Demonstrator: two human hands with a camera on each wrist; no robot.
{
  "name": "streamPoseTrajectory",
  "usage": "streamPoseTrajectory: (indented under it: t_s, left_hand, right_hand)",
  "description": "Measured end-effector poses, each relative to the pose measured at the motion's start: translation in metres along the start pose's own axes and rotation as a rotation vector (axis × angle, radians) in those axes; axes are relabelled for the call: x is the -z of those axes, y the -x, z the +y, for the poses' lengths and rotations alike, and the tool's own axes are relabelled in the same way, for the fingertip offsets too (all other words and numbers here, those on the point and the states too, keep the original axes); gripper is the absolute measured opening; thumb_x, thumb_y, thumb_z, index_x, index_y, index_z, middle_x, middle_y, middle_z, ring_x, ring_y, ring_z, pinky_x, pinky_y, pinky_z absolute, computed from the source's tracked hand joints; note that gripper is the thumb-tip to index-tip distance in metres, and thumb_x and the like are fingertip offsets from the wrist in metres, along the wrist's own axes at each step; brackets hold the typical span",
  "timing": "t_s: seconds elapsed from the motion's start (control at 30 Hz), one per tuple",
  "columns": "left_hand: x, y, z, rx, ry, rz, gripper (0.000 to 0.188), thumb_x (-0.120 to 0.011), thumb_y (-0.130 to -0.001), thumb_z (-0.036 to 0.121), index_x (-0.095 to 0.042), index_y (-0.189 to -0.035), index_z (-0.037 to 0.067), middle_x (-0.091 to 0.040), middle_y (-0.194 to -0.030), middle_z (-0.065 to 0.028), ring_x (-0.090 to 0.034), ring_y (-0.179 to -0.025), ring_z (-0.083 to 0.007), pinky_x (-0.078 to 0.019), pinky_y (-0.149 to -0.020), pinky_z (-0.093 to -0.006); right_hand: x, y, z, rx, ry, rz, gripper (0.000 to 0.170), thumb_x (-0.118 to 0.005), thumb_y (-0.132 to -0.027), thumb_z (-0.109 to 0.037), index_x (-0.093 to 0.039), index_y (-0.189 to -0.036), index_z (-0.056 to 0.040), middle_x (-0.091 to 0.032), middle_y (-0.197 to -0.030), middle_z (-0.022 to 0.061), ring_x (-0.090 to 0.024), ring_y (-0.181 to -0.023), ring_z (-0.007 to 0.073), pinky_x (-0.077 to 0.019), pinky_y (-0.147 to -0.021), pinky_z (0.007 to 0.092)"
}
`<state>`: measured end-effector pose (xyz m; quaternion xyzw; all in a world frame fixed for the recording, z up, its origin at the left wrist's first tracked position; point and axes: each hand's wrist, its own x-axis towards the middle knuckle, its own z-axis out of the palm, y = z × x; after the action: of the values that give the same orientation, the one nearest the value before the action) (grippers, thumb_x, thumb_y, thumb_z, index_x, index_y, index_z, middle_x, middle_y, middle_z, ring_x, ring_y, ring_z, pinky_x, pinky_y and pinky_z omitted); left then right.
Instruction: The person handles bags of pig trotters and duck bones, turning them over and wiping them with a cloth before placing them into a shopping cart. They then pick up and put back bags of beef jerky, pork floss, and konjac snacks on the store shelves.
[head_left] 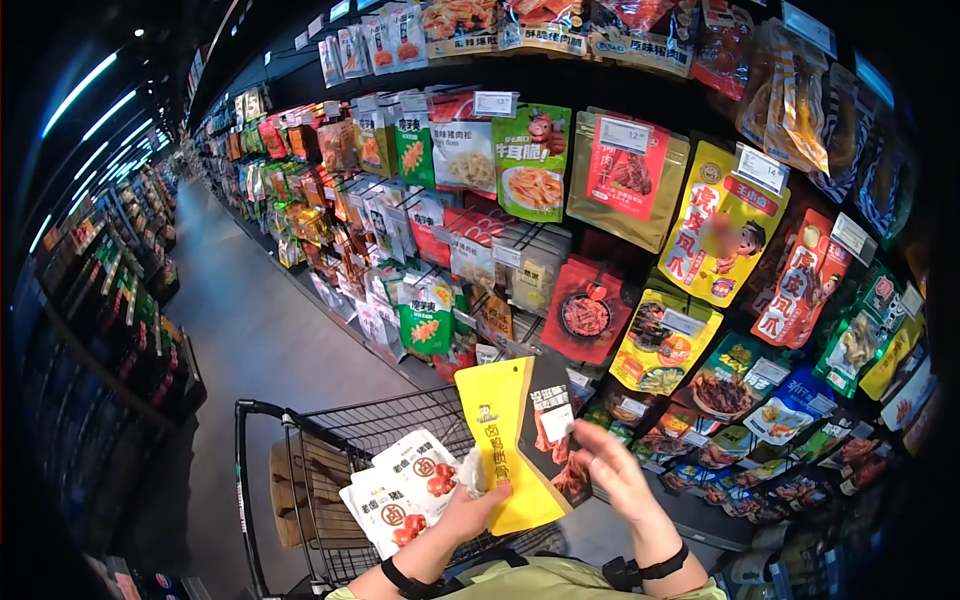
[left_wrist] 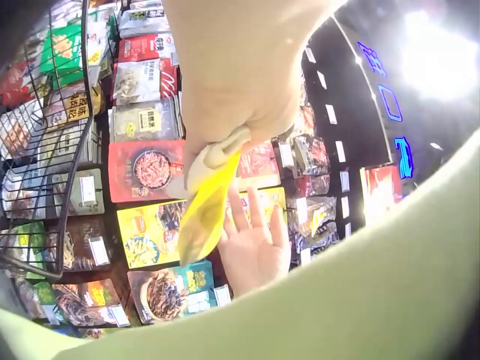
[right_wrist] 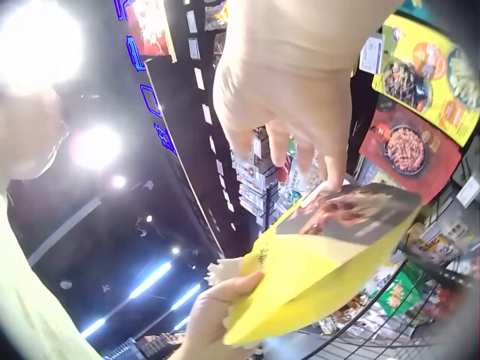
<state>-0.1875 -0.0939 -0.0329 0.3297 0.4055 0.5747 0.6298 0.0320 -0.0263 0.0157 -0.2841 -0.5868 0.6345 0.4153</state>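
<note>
Store aisle (head_left: 222, 275), left hand (head_left: 474, 514) gripping yellow-black packet (head_left: 522, 450), right hand (head_left: 622, 478) beside it, fingers extended

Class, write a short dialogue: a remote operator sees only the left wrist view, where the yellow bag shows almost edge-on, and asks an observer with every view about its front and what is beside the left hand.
Operator: The yellow bag looks almost edge-on to me. What's on its front?

Observer: In the head view, a white sticker shows on its dark panel.

Operator: And beside the left hand?

Observer: At least two white packets; whether that hand holds them too, I can't tell.
</note>
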Motion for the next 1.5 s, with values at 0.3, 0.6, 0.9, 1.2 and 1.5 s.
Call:
streamPoseTrajectory:
  t_s: [0.3,0.6,0.9,1.2,1.5]
  left_hand:
    - [-0.001,0.004,0.003,0.013,0.130,-0.068,0.055,-0.059,-0.083,0.003,-0.034,-0.131,0.006,-0.051,-0.117,-0.0039,-0.050,-0.107,-0.0134,-0.0403,-0.091,-0.0299]
    - [0.031,-0.008,-0.005,-0.044,-0.074,0.598,0.040,-0.051,-0.091,0.023,-0.046,-0.125,0.001,-0.056,-0.113,-0.0082,-0.054,-0.099,-0.0158,-0.0428,-0.086,-0.0287]
    - [-0.021,-0.009,0.018,-0.490,-1.341,0.103,0.060,-0.058,-0.079,0.020,-0.036,-0.136,0.017,-0.020,-0.145,-0.0162,-0.014,-0.128,-0.0517,-0.0166,-0.099,-0.0614]
    - [-0.027,0.018,0.012,-0.593,-1.485,-0.436,0.074,-0.070,-0.070,0.024,-0.036,-0.135,0.032,-0.022,-0.146,-0.0049,-0.019,-0.127,-0.0492,-0.0194,-0.099,-0.0634]
    - [0.061,0.018,-0.023,-0.254,-0.990,-0.171,0.039,-0.058,-0.084,0.018,-0.052,-0.121,0.012,-0.051,-0.126,-0.0142,-0.044,-0.120,-0.0340,-0.0381,-0.097,-0.0389]
  right_hand:
    - [0.015,0.003,0.020,-0.286,-0.659,-0.009,0.064,-0.057,-0.085,-0.018,-0.024,-0.137,-0.0027,-0.037,-0.134,0.0119,-0.039,-0.123,0.0228,-0.0317,-0.102,0.0372]
    - [0.007,0.003,0.026,-0.374,-0.727,0.140,0.037,-0.049,-0.092,-0.023,-0.043,-0.122,-0.0009,-0.058,-0.103,0.0138,-0.060,-0.089,0.0227,-0.0520,-0.076,0.0373]
    - [-0.044,-0.001,0.041,-0.492,-0.494,-0.059,0.040,-0.040,-0.097,-0.020,-0.034,-0.134,-0.0067,-0.046,-0.127,0.0042,-0.047,-0.111,0.0135,-0.0368,-0.097,0.0296]
    - [-0.015,-0.008,0.046,-0.343,-0.825,0.123,0.036,-0.039,-0.096,-0.029,-0.041,-0.124,-0.0061,-0.052,-0.117,0.0108,-0.055,-0.105,0.0248,-0.0470,-0.087,0.0396]
    - [0.019,-0.010,0.019,-0.069,-0.883,0.120,0.039,-0.036,-0.097,-0.028,-0.034,-0.130,-0.0070,-0.050,-0.121,0.0117,-0.055,-0.106,0.0256,-0.0467,-0.089,0.0460]
